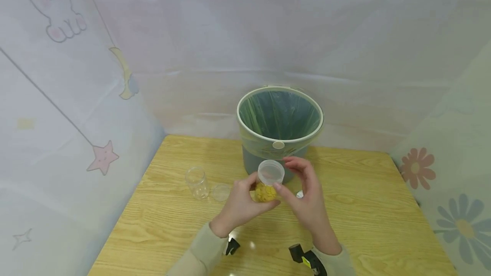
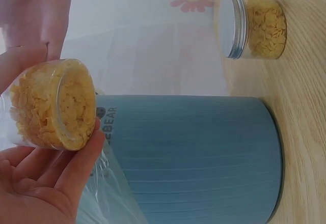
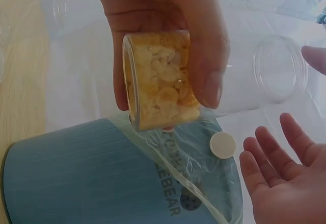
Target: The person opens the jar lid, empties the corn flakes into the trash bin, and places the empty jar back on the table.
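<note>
My left hand (image 1: 245,201) grips a clear jar (image 1: 266,191) of yellow flakes, tilted in front of the bin. Flakes fill the jar's lower part, and its upper part is clear, with a round rim turned upward. On the jar's right, my right hand (image 1: 307,191) holds its fingers loosely spread, the thumb close to the jar's side. In the right wrist view that hand (image 3: 285,170) lies near the rim end with relaxed fingers. A second flake jar (image 2: 267,28) with a silver lid (image 2: 233,25) stands on the table, mostly hidden behind my right hand in the head view.
A blue-grey bin (image 1: 255,156) lined with a clear bag (image 1: 280,112) stands at the back of the wooden table (image 1: 153,216). Left of my hands are an empty clear jar (image 1: 197,182) and a clear round disc (image 1: 221,192). Printed cloth walls surround the table.
</note>
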`<state>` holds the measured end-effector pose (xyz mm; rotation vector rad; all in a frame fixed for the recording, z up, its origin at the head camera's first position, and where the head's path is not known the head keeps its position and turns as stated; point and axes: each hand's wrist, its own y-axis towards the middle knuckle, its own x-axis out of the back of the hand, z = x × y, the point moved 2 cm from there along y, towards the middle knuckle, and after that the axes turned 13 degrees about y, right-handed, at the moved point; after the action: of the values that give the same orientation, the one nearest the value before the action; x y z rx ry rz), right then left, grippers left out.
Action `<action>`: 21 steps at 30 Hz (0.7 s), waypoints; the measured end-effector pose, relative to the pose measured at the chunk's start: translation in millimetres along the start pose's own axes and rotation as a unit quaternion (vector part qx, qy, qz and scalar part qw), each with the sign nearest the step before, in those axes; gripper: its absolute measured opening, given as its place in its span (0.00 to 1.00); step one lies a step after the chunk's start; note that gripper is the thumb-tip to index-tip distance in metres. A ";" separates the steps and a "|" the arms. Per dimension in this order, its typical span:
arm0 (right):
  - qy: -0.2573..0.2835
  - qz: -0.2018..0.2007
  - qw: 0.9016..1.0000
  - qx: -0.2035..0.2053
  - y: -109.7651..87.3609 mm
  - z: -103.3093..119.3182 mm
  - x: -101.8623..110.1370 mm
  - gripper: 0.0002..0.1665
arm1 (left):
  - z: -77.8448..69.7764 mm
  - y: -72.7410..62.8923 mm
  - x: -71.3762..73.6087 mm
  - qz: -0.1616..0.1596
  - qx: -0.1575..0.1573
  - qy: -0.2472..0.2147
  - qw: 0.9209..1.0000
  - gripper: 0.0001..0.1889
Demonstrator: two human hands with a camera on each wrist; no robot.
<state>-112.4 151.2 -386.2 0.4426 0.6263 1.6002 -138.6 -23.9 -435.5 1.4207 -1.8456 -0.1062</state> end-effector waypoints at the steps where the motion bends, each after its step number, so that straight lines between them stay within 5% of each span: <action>1: 0.003 0.004 1.000 0.005 0.2 -0.5 0.3 0.29 | -0.2 0.1 0.4 0.001 0.002 0.001 1.000 0.26; 9: 0.018 0.027 0.999 0.021 1.4 -3.0 -7.2 0.28 | -1.8 -0.1 -2.3 -0.001 0.000 0.020 1.000 0.24; 17: -0.016 0.024 0.998 -0.062 -1.4 -6.5 -14.5 0.34 | -4.5 -2.1 -12.3 0.022 -0.037 -0.006 0.999 0.23; 21: -0.012 0.015 0.998 -0.057 -1.8 -3.8 -12.0 0.36 | -2.2 -2.6 -12.2 0.012 -0.037 -0.004 0.999 0.23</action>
<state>-111.8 138.9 -389.4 0.3880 0.5104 1.6476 -134.4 -13.7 -441.7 1.3496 -1.8455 -0.1670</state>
